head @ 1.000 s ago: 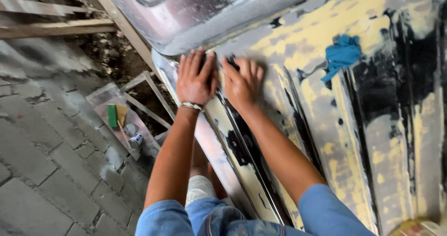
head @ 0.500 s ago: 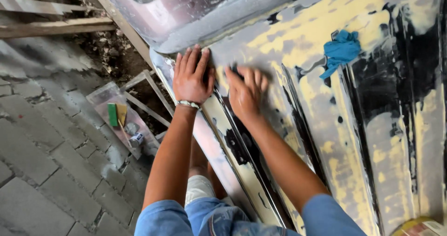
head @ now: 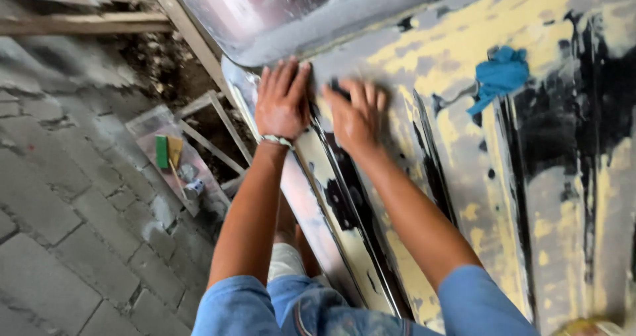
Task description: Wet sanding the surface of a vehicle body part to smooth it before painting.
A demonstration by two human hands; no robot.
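The left hand (head: 281,104) is lying flat with its fingers spread, holding nothing, on the edge of the vehicle body panel (head: 464,177), which is covered with yellow filler and black patches. The right hand (head: 354,117) is pressing just beside it on the same panel, its fingers bent over something small and dark that I cannot identify. A blue rag (head: 498,76) is lying further right on the panel, well apart from both hands.
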